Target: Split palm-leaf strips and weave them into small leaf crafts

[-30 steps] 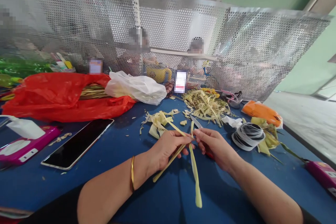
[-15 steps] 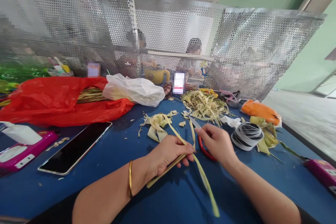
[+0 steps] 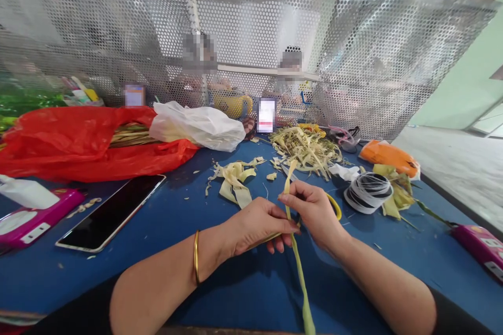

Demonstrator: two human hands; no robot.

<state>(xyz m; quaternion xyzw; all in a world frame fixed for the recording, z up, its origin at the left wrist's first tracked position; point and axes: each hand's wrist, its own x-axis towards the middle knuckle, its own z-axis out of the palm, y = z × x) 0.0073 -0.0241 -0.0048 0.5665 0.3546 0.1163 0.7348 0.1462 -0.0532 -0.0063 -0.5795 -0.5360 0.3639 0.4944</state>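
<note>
My left hand (image 3: pixel 263 225), gold bangle at its wrist, is closed round a thin bundle of dried leaf strips over the blue table. A long pale leaf strip (image 3: pixel 299 272) runs through the fingers and hangs toward the near edge. My right hand (image 3: pixel 316 212) is closed too, pinching that strip's upper part between thumb and fingers just above the left fingertips. Scissors lie behind the right hand; a yellow handle loop (image 3: pixel 335 206) and part of the blade show, the rest is hidden. Curled pale leaf pieces (image 3: pixel 236 180) lie beyond my left hand.
A heap of leaf scraps (image 3: pixel 306 149) lies before the perforated metal screen (image 3: pixel 251 26). To the right are a white cord spool (image 3: pixel 368 192) and an orange packet (image 3: pixel 389 158). Leftward are a phone (image 3: pixel 112 214), a red plastic bag (image 3: pixel 58 136) and a magenta power strip (image 3: pixel 43 225). People sit behind the screen.
My right hand has moved left from the scissors to the strip beside my left hand. The strip's upper end now points up, and its lower part hangs straighter.
</note>
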